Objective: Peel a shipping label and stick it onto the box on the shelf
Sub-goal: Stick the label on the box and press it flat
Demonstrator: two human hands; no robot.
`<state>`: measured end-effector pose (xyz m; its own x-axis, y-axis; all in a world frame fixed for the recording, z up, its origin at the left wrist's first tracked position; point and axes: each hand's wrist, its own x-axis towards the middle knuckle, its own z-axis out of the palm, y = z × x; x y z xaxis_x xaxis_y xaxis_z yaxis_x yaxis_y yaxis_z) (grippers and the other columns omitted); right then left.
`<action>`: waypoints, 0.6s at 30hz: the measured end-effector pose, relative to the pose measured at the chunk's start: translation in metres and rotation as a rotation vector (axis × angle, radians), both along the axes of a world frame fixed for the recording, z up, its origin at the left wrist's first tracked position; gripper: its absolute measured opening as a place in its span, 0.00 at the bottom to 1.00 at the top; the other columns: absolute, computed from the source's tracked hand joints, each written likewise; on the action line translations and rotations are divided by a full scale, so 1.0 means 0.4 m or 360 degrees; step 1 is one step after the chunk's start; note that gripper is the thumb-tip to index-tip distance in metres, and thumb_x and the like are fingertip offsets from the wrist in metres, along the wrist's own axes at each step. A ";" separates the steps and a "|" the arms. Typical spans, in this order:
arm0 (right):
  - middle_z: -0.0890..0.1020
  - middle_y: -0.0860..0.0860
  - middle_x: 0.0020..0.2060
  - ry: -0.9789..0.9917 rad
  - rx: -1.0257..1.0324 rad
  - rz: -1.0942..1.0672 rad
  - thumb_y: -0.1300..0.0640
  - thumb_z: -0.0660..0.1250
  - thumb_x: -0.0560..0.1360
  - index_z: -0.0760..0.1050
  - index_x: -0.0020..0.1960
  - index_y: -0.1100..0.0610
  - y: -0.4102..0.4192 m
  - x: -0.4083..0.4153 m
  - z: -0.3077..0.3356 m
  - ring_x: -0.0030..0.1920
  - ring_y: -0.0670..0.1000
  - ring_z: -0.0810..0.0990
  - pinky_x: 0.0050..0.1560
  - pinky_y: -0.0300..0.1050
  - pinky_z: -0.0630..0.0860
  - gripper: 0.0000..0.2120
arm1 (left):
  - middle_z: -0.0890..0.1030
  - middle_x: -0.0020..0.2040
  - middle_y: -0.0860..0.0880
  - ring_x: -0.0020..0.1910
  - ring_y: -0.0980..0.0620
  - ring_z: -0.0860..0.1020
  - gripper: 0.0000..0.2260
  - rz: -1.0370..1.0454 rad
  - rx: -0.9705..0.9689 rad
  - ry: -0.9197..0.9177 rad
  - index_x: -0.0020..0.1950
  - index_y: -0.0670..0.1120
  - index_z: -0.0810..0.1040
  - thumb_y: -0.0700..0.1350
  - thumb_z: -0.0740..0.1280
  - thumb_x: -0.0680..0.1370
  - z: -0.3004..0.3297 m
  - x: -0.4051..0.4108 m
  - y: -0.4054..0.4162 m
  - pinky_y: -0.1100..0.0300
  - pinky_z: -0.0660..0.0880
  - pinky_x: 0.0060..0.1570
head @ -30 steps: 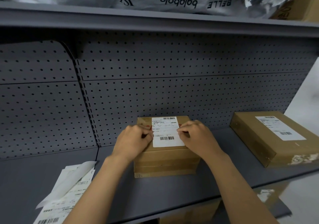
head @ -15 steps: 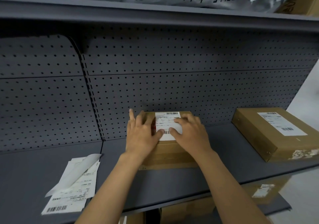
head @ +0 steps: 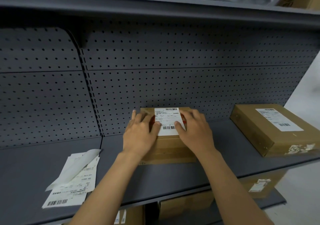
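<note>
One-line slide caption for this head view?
Both hands, left and right, press a label flat onto the box on the shelf.

Both forearms bare, reaching forward and up from the bottom edge, converging slightly. Left hand (head: 140, 134) palm down, fingers spread and extended flat, thumb angled inward toward the right. Right hand (head: 195, 131) mirrors it: palm down, fingers splayed forward, thumb pointing inward. Thumb tips near each other, not touching. Wrists roughly straight. Neither hand gripping anything; both flat, pressing pose.
</note>
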<state>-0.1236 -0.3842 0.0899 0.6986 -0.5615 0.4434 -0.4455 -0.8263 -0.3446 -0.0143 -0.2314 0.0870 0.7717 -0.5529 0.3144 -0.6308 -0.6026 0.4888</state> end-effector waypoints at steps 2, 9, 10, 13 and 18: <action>0.73 0.49 0.63 0.0003 -0.0015 0.0077 0.40 0.62 0.76 0.70 0.72 0.50 0.023 0.012 -0.005 0.63 0.54 0.71 0.56 0.51 0.76 0.27 | 0.69 0.77 0.49 0.83 0.46 0.52 0.27 -0.0024 0.0033 -0.0011 0.77 0.53 0.70 0.62 0.60 0.81 -0.004 -0.014 -0.007 0.45 0.65 0.73; 0.72 0.46 0.64 0.0056 0.0021 0.0102 0.35 0.62 0.73 0.70 0.71 0.46 0.025 0.007 -0.017 0.65 0.51 0.68 0.59 0.52 0.74 0.29 | 0.69 0.77 0.53 0.83 0.48 0.50 0.30 -0.0009 0.0062 0.0024 0.78 0.56 0.67 0.65 0.63 0.77 -0.011 -0.012 0.017 0.45 0.66 0.73; 0.72 0.45 0.64 0.0073 0.0038 0.0100 0.34 0.61 0.73 0.70 0.72 0.46 0.016 -0.002 -0.016 0.66 0.51 0.67 0.60 0.52 0.74 0.30 | 0.69 0.77 0.53 0.83 0.48 0.50 0.31 -0.0004 0.0065 0.0027 0.78 0.56 0.67 0.65 0.63 0.77 -0.010 -0.007 0.024 0.45 0.66 0.73; 0.69 0.44 0.66 0.0088 0.0065 0.0089 0.33 0.61 0.73 0.69 0.71 0.44 -0.013 -0.028 -0.009 0.68 0.49 0.65 0.60 0.52 0.74 0.30 | 0.68 0.78 0.54 0.83 0.48 0.50 0.32 0.0006 0.0067 0.0050 0.78 0.56 0.68 0.67 0.64 0.76 -0.008 0.003 0.042 0.43 0.68 0.72; 0.67 0.43 0.68 0.0109 0.0135 0.0042 0.32 0.62 0.73 0.69 0.70 0.41 -0.050 -0.070 -0.002 0.70 0.48 0.63 0.62 0.52 0.73 0.29 | 0.68 0.78 0.57 0.83 0.51 0.51 0.31 0.0053 0.0066 0.0045 0.76 0.59 0.69 0.69 0.63 0.75 -0.008 -0.001 0.063 0.45 0.69 0.70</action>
<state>-0.1514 -0.4041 0.0889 0.7405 -0.5761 0.3459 -0.4488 -0.8071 -0.3835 -0.0148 -0.2064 0.0839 0.7981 -0.5391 0.2692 -0.5964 -0.6431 0.4804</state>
